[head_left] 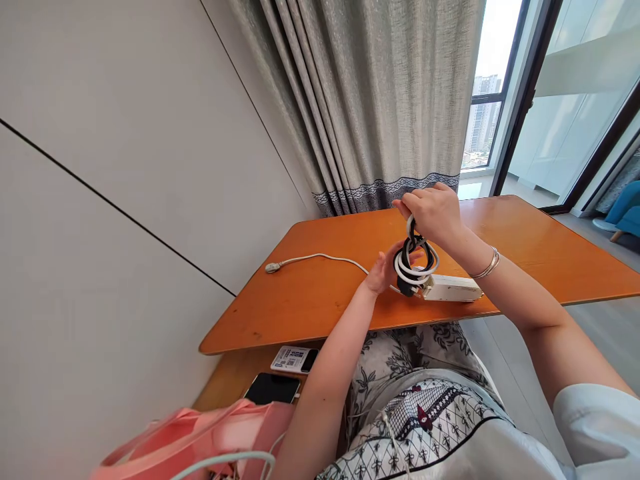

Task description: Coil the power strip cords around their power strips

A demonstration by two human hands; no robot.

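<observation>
The right hand (pixel 434 210) had a closed grip on the black-and-white coiled cable bundle (pixel 414 272) above the orange-brown wooden bench (pixel 300 300). The left hand (pixel 383 272) had a partly hidden, indeterminable grip. Slack loops risked snagging the white rectangular power strip (pixel 453 289).

No text can be read. Blue print on the white card (pixel 287 359), well apart from the left fingers (pixel 388 265), is too small.

I see black and white cables (pixel 413 272) and an off-white power strip (pixel 453 289) right of centre, an orange-brown tabletop (pixel 525 260), a grey curtain (pixel 385 87) with a dark-patterned hem (pixel 375 195) at upper centre, a pink bag (pixel 245 430) lower left.
</observation>
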